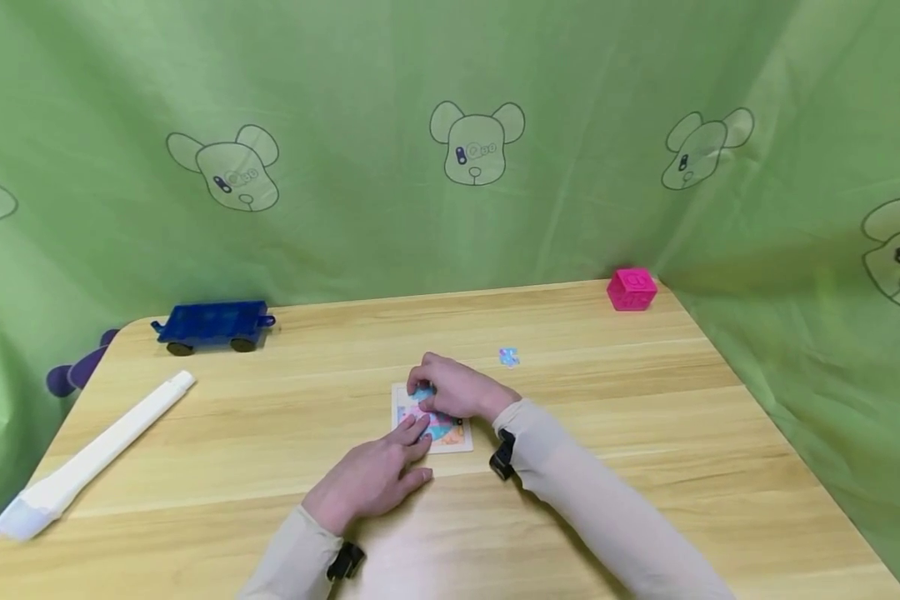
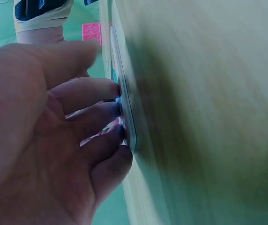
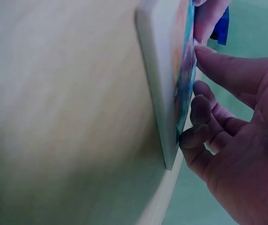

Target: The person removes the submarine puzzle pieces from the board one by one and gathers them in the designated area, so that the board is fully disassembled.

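A small jigsaw puzzle [image 1: 461,443] in a white frame lies flat on the wooden table, its picture pink, blue and orange. On its near left part rest the fingertips of my left hand [image 1: 375,475], fingers fairly straight and spread, thumb out on the table side. My right hand [image 1: 456,387] reaches over the puzzle from the right, fingers bent, thumb and fingertips down on the picture [image 3: 183,79]; I cannot tell whether they pinch a piece. Beyond this hand, a loose blue and pink puzzle piece [image 1: 508,357] lies on the table.
A blue toy wagon [image 1: 213,323] stands at the back left, and a long white tube-like object [image 1: 101,450] lies slantwise along the left side. Near the far right corner sits a pink block [image 1: 632,289]. A green curtain [image 1: 360,233] hangs behind the table.
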Demonstrator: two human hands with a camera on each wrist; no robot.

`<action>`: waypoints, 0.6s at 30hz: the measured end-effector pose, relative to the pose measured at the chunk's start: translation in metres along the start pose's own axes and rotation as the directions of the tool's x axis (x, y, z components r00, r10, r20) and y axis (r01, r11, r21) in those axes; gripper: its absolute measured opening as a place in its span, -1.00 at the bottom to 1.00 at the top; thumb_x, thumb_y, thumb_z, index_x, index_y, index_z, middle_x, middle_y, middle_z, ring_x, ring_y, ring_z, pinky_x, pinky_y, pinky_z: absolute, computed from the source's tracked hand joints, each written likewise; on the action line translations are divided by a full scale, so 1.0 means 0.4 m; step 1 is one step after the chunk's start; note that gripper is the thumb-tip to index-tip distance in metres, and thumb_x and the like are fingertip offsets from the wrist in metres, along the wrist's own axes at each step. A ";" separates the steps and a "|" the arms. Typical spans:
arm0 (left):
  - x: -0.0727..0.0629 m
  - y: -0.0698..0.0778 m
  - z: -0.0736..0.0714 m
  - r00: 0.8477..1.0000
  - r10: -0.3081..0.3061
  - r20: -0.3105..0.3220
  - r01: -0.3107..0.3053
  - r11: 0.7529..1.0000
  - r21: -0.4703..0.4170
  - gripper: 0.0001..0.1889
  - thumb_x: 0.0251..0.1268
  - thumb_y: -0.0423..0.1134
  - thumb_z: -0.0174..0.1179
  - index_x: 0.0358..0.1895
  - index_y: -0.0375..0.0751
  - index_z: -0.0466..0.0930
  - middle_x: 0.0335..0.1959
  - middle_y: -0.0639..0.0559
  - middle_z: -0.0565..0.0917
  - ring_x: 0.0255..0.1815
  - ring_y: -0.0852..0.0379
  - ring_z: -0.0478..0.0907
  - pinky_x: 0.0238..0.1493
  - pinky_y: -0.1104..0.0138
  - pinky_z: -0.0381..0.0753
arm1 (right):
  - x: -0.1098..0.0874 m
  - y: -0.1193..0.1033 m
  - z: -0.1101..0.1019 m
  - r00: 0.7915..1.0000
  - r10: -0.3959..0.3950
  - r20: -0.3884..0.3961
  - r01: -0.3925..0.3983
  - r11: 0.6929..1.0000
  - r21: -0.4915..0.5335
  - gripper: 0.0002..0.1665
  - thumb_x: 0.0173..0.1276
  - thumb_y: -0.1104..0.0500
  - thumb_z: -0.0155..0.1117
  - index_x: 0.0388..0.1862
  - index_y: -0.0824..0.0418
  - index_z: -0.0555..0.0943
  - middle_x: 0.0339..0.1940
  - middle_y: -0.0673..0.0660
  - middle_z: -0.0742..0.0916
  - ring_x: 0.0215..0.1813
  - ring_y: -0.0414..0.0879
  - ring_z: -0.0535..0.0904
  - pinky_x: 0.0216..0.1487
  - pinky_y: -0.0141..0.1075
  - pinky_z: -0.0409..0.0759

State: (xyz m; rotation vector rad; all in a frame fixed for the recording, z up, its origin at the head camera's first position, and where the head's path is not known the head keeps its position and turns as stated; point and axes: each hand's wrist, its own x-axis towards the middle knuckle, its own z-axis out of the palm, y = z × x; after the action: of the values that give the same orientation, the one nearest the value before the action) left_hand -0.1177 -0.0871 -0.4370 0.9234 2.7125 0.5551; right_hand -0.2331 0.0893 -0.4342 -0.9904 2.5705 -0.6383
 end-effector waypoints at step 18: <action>0.003 0.003 -0.004 1.000 0.003 0.008 -0.003 1.000 -0.002 -0.46 0.51 -0.07 0.06 0.38 -0.37 0.36 0.50 -0.17 0.18 0.51 -0.10 0.07 0.37 0.06 0.29 | -0.001 -0.002 -0.013 0.996 0.042 -0.073 -0.041 0.999 0.021 -0.78 0.32 0.31 0.32 -0.07 0.14 0.61 -0.20 -0.01 0.56 -0.10 -0.10 0.46 0.02 -0.24 0.49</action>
State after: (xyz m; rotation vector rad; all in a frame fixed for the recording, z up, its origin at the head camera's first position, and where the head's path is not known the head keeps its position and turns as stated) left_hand -0.1185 -0.0861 -0.4352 0.9274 2.7035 0.5537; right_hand -0.2346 0.0906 -0.4293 -0.9208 2.6360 -0.6997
